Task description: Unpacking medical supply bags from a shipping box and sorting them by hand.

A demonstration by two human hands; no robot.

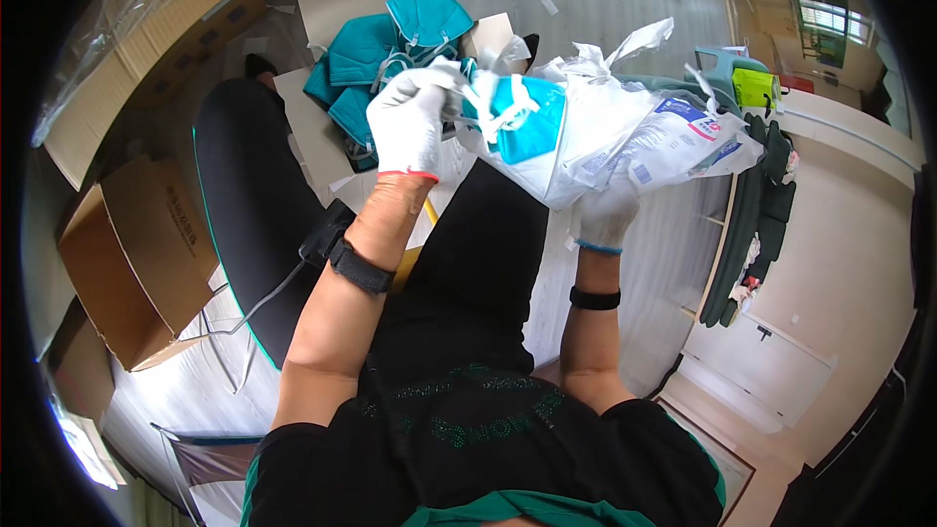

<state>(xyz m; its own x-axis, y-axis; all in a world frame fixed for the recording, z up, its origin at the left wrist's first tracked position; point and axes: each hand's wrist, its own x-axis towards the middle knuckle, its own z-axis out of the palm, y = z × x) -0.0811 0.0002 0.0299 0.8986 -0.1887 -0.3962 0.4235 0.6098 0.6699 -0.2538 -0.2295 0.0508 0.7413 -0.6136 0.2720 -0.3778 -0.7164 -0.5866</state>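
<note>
My left hand [408, 122], in a white glove with a red cuff edge, is closed in a pinch on white straps. They run to a teal face mask [535, 132] at the mouth of a white plastic bag [600, 127]. The fingertips are slightly blurred. My right hand [607, 217], gloved in white with a blue cuff edge, grips the bag from below, its fingers partly hidden. Printed plastic packaging [678, 137] lies along the bag's right side. Just beyond my left hand, several teal face masks [366, 49] with white straps fill an open cardboard box [327, 2].
A black padded seat [249, 166] curves at the left, beside an open empty brown carton [146, 263]. A cable [268, 303] hangs from my left wrist strap. Large cardboard [146, 49] stands far left. At the right are dark green cushions [756, 224] and a yellow-green item [753, 90].
</note>
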